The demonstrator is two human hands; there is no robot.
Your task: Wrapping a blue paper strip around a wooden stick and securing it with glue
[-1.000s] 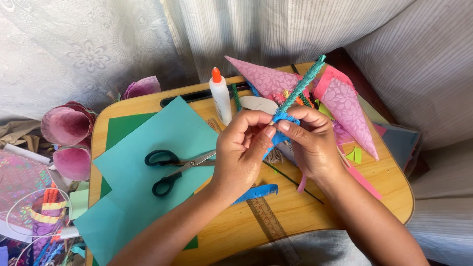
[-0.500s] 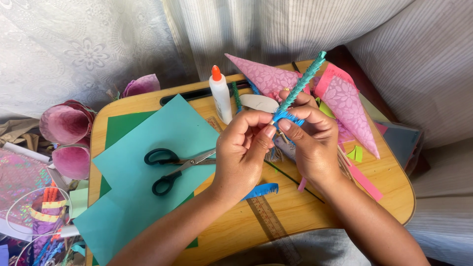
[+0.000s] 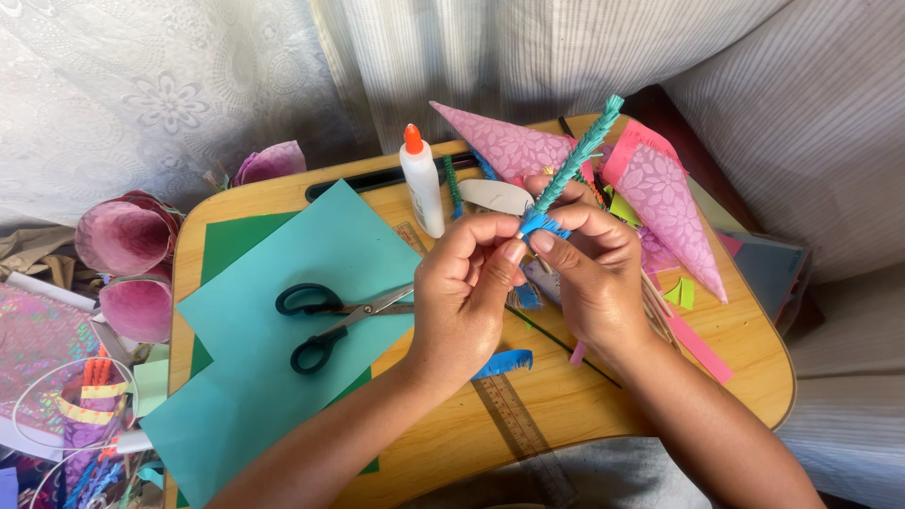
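Head view shows both hands meeting above a rounded wooden lap table [image 3: 735, 377]. The left hand [image 3: 462, 302] and the right hand [image 3: 589, 273] are each closed narrowly, thumb and forefinger pinching the lower, blue-fringed end of a slim teal paper-wrapped stick [image 3: 575, 165]. Its long axis runs up and away to the right from the fingertips, its free tip over pink patterned paper cones [image 3: 660, 198]. Both hands grip the same end, the right one slightly nearer the shaft. Black-handled scissors [image 3: 330, 316] lie on a teal paper sheet [image 3: 283, 377] left of the hands; a white glue bottle with an orange cap [image 3: 421, 184] stands behind them.
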